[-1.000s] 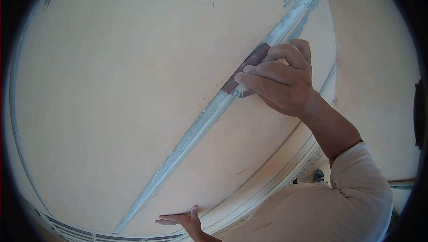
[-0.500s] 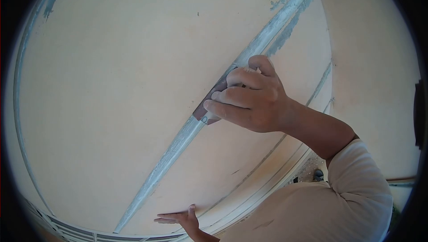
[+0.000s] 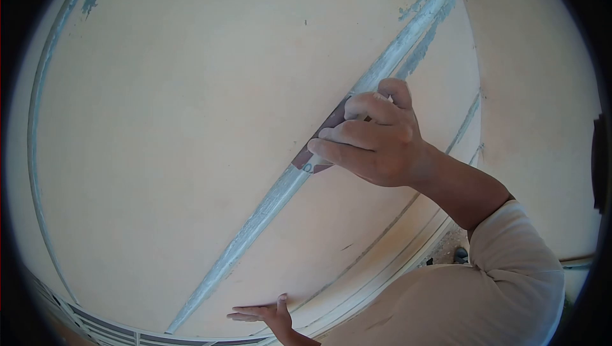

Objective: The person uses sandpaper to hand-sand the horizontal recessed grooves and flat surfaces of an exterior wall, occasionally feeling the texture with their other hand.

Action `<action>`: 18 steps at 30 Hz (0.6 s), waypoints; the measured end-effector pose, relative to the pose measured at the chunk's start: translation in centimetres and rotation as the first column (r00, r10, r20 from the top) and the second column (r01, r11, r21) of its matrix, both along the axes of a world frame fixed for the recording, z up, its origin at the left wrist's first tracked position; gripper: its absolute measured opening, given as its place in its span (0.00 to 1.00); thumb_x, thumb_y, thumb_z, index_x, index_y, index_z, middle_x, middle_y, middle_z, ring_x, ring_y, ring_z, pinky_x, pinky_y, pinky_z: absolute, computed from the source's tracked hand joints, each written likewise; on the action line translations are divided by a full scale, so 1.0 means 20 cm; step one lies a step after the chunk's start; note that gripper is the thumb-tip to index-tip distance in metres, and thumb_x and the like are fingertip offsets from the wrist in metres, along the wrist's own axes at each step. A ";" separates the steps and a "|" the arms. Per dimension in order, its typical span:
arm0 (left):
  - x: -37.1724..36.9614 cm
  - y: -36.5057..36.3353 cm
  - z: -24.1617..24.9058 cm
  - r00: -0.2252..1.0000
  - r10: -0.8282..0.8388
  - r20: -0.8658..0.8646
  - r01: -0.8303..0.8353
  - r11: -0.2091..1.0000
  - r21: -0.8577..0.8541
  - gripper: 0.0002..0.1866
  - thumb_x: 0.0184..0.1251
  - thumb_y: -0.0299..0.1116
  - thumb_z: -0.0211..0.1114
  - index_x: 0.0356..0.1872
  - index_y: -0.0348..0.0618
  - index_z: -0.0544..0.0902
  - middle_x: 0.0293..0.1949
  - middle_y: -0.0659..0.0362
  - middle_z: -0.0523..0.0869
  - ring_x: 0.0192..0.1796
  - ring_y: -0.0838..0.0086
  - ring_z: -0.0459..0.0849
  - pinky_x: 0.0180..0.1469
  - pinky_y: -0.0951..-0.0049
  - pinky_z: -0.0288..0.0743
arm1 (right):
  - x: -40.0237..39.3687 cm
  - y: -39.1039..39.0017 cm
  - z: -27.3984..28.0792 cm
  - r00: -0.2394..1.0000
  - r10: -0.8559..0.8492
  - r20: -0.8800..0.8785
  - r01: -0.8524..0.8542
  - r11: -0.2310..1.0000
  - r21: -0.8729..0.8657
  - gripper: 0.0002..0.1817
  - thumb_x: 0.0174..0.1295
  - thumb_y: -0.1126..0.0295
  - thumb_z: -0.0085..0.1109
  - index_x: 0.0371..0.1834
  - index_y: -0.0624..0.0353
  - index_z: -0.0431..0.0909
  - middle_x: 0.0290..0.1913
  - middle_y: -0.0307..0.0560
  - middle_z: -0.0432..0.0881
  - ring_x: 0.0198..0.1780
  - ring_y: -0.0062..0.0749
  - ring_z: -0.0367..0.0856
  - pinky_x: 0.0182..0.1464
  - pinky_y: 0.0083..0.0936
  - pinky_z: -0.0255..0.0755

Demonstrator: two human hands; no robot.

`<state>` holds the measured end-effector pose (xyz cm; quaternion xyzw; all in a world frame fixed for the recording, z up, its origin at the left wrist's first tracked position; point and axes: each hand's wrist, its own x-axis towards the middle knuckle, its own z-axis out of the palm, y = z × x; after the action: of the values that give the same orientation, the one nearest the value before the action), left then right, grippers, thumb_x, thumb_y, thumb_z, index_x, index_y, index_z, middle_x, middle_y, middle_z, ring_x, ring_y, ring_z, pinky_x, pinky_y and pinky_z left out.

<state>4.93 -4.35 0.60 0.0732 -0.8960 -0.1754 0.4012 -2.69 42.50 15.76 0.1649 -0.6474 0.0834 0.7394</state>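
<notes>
My right hand (image 3: 382, 136) presses a folded piece of reddish-brown sandpaper (image 3: 303, 158) against a pale wall panel (image 3: 159, 123). Its fingers are bent over the sheet, and part of a light printed backing shows below the fingertips. Beneath the sandpaper runs a long grey-white filled joint (image 3: 248, 234), slanting from lower left to upper right. Lower down, my left hand (image 3: 271, 314) lies against the panel with its fingers stretched out and its thumb apart, holding nothing.
Grey filler patches (image 3: 417, 53) flank the upper end of the joint. Another filled seam (image 3: 33, 129) curves along the left side. White railing-like bars (image 3: 83, 324) cross the lower left. Rough ground (image 3: 449, 250) and a dark shoe (image 3: 461, 255) show beyond the panel's lower edge.
The whole view has shifted slightly, with the wall and both hands appearing further right. My right hand still presses the sandpaper on the joint; my left hand stays flat.
</notes>
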 end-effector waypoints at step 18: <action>-0.02 0.08 0.04 0.999 -0.013 0.043 0.012 1.000 0.018 0.74 0.50 0.50 0.81 0.79 0.47 0.24 0.76 0.37 0.14 0.78 0.38 0.15 0.75 0.36 0.19 | -0.01 -0.15 0.01 0.996 0.093 0.002 -0.092 0.990 0.105 0.10 0.54 0.53 0.71 0.36 0.40 0.87 0.32 0.22 0.77 0.44 0.22 0.75 0.45 0.33 0.59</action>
<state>4.58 -2.69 1.41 0.0749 -0.9033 -0.1845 0.3800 -2.83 39.48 15.97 0.2335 -0.6414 0.0831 0.7260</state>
